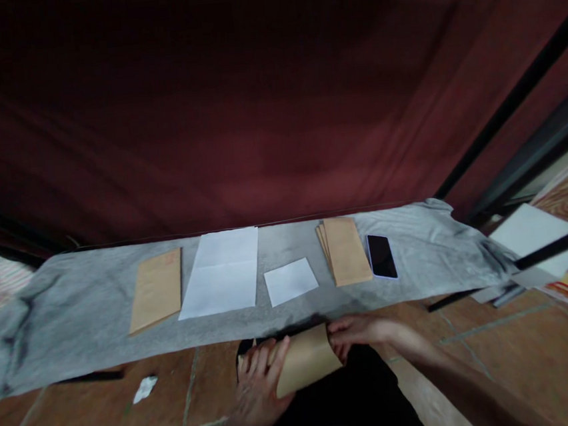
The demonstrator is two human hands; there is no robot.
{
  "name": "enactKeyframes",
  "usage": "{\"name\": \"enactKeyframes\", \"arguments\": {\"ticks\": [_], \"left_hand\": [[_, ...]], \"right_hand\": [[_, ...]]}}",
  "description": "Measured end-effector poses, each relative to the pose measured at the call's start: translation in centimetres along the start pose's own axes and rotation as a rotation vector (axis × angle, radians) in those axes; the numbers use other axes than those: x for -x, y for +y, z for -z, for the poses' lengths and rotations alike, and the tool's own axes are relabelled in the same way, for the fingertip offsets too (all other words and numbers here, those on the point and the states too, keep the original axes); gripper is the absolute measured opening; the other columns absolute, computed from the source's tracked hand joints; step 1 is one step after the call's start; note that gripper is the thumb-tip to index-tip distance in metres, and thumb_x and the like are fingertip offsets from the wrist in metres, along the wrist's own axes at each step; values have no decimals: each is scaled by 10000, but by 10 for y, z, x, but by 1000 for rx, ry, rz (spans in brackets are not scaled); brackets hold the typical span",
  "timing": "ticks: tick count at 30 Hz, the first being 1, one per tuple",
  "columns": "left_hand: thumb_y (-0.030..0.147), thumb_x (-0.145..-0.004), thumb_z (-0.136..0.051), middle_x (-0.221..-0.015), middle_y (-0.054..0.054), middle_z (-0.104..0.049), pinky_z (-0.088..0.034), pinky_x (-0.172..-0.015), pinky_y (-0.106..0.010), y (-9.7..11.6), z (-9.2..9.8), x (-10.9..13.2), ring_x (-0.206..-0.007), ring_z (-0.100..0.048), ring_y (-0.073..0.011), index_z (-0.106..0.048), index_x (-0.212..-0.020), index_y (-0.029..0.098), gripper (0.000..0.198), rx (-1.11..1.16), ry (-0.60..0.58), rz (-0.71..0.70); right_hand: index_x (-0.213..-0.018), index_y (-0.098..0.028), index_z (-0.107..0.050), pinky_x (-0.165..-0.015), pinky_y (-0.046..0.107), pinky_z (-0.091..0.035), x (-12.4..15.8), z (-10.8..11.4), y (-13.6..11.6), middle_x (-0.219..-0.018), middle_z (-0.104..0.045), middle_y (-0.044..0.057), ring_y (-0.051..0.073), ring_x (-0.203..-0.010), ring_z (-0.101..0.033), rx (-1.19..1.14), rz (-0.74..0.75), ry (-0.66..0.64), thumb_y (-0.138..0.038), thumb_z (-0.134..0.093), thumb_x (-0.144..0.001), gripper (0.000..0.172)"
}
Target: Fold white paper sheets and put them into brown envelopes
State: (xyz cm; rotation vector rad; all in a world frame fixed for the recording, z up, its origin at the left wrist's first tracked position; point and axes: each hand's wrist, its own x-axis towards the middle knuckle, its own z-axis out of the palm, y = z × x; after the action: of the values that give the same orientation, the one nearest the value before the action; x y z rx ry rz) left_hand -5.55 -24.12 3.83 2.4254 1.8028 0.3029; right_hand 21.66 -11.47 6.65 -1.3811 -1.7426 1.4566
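A brown paper envelope [307,361] lies across my lap, its right end bowed open. My left hand [260,378] grips the left end, fingers laid over the paper. At the open right end, my right hand [354,332] holds the edge, with some fingertips hidden by the paper. Beyond my knees, a small white sheet [291,281] rests on the grey cloth [286,239]. Left of it is a larger white sheet [221,272] with a crease across it. A few stacked brown envelopes [348,250] lie to the right, and another brown envelope [157,289] lies farther left.
A dark phone [382,256] in a light case lies beside the envelope stack. Dark red fabric [277,140] hangs behind the cloth-covered surface. A scrap of white paper [145,388] is on the tiled floor [171,398]. Dark metal bars [509,97] stand at the right.
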Motion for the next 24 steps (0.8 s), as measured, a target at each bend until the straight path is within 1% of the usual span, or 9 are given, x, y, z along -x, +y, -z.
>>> {"name": "enactKeyframes", "arguments": {"ticks": [1,2,3,5,8,10,14,17,24], "left_hand": [[273,-723,-692,-1345,-98,-547,-368,-1046,-463,-4,-5,5,-1222,-507,-315,-193,-1554,311,970,-1,36,55],[288,-719,-700,-1329,-108,-551,-387,-1021,-455,-8,-10,10,-1201,-518,-315,-166,-1561,287,997,-1,70,105],[299,-719,-703,-1311,-115,-555,-404,-998,-448,-11,-15,14,-1181,-527,-314,-140,-1567,262,1018,-8,105,155],[315,-729,-700,-1260,-121,-571,-424,-957,-443,-14,-22,20,-1134,-546,-311,-118,-1570,225,1026,-41,166,232],[326,-742,-691,-1225,-120,-581,-416,-954,-461,-14,-26,22,-1102,-552,-315,-193,-1557,219,962,-111,221,273],[329,-746,-688,-1235,-128,-575,-399,-974,-480,-12,-25,21,-1110,-544,-325,-252,-1541,221,913,-153,250,276],[368,-805,-636,-1227,-149,-564,-407,-958,-489,-13,-25,22,-1111,-535,-334,-212,-1550,203,873,-212,318,333],[409,-839,-602,-1211,-160,-555,-431,-912,-487,-17,-27,24,-1099,-537,-341,-131,-1566,188,894,-224,341,398],[467,-853,-586,-1190,-152,-548,-435,-909,-495,-27,-25,24,-1104,-537,-341,-129,-1567,195,889,-202,323,452]], "right_hand": [[-772,-176,-740,-532,291,-517,-9,10,-1,-685,-705,49,201,-594,-675,33,30,-123,-452,-744,-763,276],[-819,-182,-740,-541,291,-527,-21,17,-2,-718,-715,50,201,-614,-681,44,46,-113,-449,-649,-839,283],[-888,-184,-731,-561,293,-537,-36,20,-4,-767,-724,54,203,-658,-689,59,53,-70,-424,-578,-882,285],[-1030,-177,-698,-650,322,-556,-67,16,-10,-898,-725,74,214,-753,-687,164,63,116,-356,-554,-881,274],[-1176,-125,-639,-917,397,-500,-105,-7,-16,-1133,-675,156,293,-1040,-637,277,67,267,-312,-657,-807,415],[-1222,-102,-612,-1002,407,-442,-118,-25,-17,-1211,-637,194,343,-1188,-554,371,38,349,-334,-702,-777,510],[-1308,-51,-531,-1018,419,-420,-126,-48,-15,-1338,-546,261,364,-1247,-505,620,-80,406,-320,-710,-784,615],[-1275,-39,-536,-1030,423,-406,-127,-51,-12,-1294,-572,269,361,-1228,-521,643,-102,414,-314,-732,-773,605],[-1008,-173,-630,-924,355,-472,-122,-48,-5,-1123,-646,138,269,-1049,-617,460,15,449,-245,-649,-804,218]]}}
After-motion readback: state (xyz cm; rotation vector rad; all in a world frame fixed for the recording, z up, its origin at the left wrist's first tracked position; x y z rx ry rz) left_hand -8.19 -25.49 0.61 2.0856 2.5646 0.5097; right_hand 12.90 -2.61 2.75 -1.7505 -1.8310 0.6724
